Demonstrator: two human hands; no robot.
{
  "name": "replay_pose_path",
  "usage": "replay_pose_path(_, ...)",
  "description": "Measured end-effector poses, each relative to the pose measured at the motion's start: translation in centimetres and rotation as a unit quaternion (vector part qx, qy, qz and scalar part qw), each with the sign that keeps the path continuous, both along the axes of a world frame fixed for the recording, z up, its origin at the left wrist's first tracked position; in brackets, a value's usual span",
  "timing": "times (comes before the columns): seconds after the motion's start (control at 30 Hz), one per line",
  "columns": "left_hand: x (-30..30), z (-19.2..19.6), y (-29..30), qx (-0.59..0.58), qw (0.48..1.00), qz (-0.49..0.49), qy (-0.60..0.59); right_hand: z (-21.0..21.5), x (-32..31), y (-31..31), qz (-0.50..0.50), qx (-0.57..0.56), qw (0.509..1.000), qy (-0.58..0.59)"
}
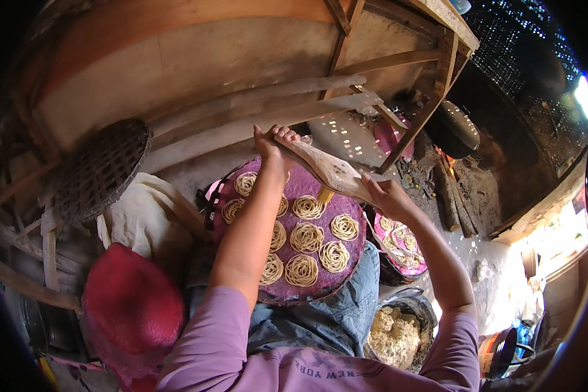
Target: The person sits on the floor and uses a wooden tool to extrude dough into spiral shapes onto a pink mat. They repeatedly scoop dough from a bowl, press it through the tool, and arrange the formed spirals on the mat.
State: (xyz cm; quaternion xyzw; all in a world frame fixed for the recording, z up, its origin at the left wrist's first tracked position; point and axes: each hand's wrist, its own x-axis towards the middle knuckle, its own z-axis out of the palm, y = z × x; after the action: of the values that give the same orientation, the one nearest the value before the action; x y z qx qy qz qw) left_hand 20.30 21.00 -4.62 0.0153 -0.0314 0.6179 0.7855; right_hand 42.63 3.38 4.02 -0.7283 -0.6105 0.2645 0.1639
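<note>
Some dough (393, 334) sits in the near-right pot (428, 319), so the job looks only partly done: ten coils (306, 237) show on the tray (302, 180), with gaps left. Over the tray's far right, the press (336, 171) slants far left to near right, nozzle (325, 195) down, ends clasped by right grip (389, 197) and left grip (277, 140).

Purple tray (300, 184), cream noodles (306, 237), tan tool (333, 168), lavender shirt (274, 374), blue trousers (349, 297)

I lose parts of some noodle coils (277, 236) behind the left forearm (247, 238). Below the right hand (392, 197), the shirt (346, 367) hides the basin's (431, 315) edge.
</note>
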Motion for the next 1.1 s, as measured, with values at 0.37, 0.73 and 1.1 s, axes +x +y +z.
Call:
replay_pose_path(0.37, 0.7, 0.0, -6.3, 0.237, 0.532, -0.242, 0.777, -1.2, 1.5, -1.5, -0.015, 0.010, 0.987, 0.158)
replay_pose_path(0.73, 1.8, -0.3, -5.7, 0.176, 0.529, -0.277, 0.782, -3.7, 2.4, -0.4, -0.029, 0.044, 0.989, 0.137)
replay_pose_path(1.1, -1.5, -3.8, -8.2, 0.218, 0.308, -0.043, 0.925, -3.5, 2.9, -1.7, -0.083, 0.105, 0.967, 0.216)
